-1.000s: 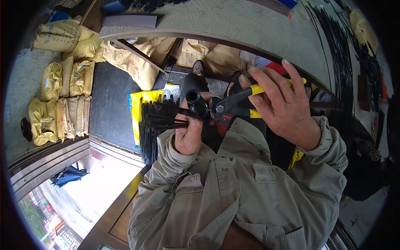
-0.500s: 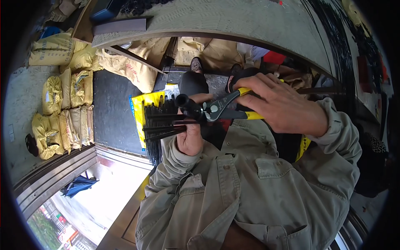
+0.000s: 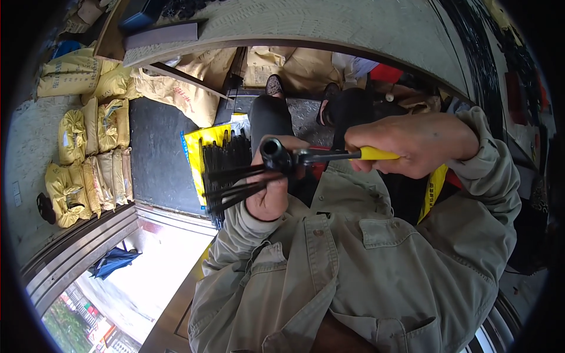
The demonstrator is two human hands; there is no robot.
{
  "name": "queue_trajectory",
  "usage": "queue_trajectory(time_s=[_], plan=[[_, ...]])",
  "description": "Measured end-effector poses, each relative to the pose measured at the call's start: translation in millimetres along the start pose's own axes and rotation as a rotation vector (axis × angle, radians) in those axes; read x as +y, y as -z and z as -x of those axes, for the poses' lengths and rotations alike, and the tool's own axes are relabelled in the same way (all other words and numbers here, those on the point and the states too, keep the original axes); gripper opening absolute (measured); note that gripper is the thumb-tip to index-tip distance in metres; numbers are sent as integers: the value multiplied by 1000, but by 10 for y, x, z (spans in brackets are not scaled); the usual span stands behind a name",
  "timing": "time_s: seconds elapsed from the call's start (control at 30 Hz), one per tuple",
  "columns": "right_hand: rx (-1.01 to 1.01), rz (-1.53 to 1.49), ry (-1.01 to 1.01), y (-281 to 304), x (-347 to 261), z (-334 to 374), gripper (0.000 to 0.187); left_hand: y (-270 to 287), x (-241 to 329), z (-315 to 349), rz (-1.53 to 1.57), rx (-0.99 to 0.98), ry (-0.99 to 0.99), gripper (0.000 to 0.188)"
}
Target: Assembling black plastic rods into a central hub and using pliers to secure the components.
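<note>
Two hands work a bundle of black rods with yellow-handled pliers.

The left hand (image 3: 272, 197) is closed in a fist around a bundle of thin black rods (image 3: 235, 182), whose free ends fan out toward the person's left. The right hand (image 3: 421, 144) is wrapped tight round the yellow handle of the pliers (image 3: 329, 155), whose dark head sits right at the top of the left fist, touching the bundle. Below the hands, on the dark floor, an opened yellow bag (image 3: 203, 150) lies flat with more black rods (image 3: 226, 156) on it. Further left, filled yellow sacks (image 3: 88, 159) stand stacked in rows, closed, their contents hidden.
</note>
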State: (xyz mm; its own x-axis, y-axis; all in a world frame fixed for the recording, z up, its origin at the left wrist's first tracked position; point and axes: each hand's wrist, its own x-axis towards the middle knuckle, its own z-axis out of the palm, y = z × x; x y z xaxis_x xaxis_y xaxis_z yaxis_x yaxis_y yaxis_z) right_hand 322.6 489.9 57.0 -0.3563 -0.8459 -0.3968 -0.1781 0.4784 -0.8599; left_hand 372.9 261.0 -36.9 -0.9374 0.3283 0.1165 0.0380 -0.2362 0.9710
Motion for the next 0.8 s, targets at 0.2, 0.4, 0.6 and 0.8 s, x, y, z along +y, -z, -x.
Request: queue_trajectory(time_s=[0.2,0.4,0.6,0.8], plan=[[265,266,37,10,174,-123,21,43,-106,-108,-40,244,-56,58],[981,1067,-281,681,1067,8,23,43,-82,-279,-131,361,-322,64],[736,981,515,-461,748,-474,16,518,440,-473,256,455,-580,55],[1279,-948,671,-762,640,-685,40,921,-182,-670,1109,399,-291,45]])
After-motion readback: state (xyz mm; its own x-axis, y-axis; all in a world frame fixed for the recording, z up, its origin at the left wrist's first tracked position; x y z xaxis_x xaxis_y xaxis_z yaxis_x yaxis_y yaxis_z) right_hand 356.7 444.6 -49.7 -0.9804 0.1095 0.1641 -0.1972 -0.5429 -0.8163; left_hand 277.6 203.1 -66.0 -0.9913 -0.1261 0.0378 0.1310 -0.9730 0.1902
